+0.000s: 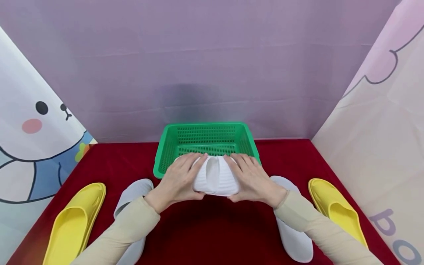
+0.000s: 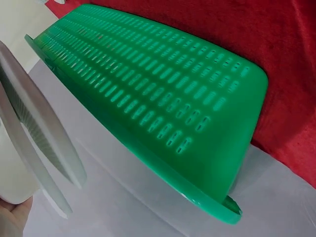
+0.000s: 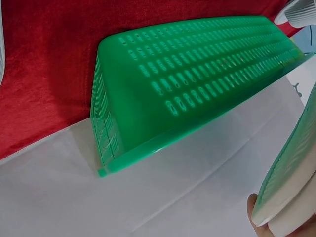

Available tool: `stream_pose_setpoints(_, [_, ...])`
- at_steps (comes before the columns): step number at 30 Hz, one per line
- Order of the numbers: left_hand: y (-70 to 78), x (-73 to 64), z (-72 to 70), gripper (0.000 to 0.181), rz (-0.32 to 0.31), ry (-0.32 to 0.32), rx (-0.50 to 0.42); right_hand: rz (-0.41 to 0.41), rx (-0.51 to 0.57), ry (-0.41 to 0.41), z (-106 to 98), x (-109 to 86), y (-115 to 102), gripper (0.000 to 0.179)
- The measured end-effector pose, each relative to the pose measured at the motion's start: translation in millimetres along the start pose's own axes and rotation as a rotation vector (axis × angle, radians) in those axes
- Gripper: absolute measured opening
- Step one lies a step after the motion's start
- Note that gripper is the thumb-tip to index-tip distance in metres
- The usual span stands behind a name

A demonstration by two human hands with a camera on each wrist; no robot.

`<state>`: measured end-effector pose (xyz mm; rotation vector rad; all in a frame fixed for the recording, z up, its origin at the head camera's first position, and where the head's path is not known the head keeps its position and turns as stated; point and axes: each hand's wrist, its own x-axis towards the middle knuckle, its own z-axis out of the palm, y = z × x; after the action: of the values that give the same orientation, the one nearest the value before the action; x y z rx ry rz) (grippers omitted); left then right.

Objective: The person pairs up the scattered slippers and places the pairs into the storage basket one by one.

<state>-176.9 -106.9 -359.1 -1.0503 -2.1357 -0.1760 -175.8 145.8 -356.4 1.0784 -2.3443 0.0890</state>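
Note:
Both hands hold a pair of white slippers together in front of the body, at the near side of the green basket. The left hand grips their left side, fingers over the top and thumb below. On the right side the right hand grips in the same way. A ribbed surface shows on the slippers, with a gap between the two halves. In the left wrist view the slippers appear edge-on beside the basket; in the right wrist view the slippers lie at the right edge.
A white slipper lies left of the basket, partly under the left sleeve; another white slipper lies on the right. Yellow slippers flank them on the outer sides of the red cloth. A purple-grey curtain hangs behind.

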Motion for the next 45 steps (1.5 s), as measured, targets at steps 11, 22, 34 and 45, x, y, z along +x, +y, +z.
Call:
stream_pose_setpoints(11, [3.4,-1.5,5.7,0.098,0.005,-0.005,-0.003,-0.02,-0.052,-0.003,4,-1.2,1,0.108])
stream_pose_setpoints(22, [-0.3,-8.1,1.9,0.103,-0.04,-0.119,-0.055,0.039,-0.004,-0.054,3,-1.9,4,0.111])
stream_pose_setpoints(34, [6.3,-40.8,-8.6,0.054,-0.226,0.06,-0.213,0.187,0.082,-0.124,4,-15.0,21,0.112])
stream_pose_setpoints(45, [-49.6,-73.9,-13.9,0.046,-0.981,-0.031,-0.693,0.209,0.108,-0.08,1,-19.8,36,0.112])
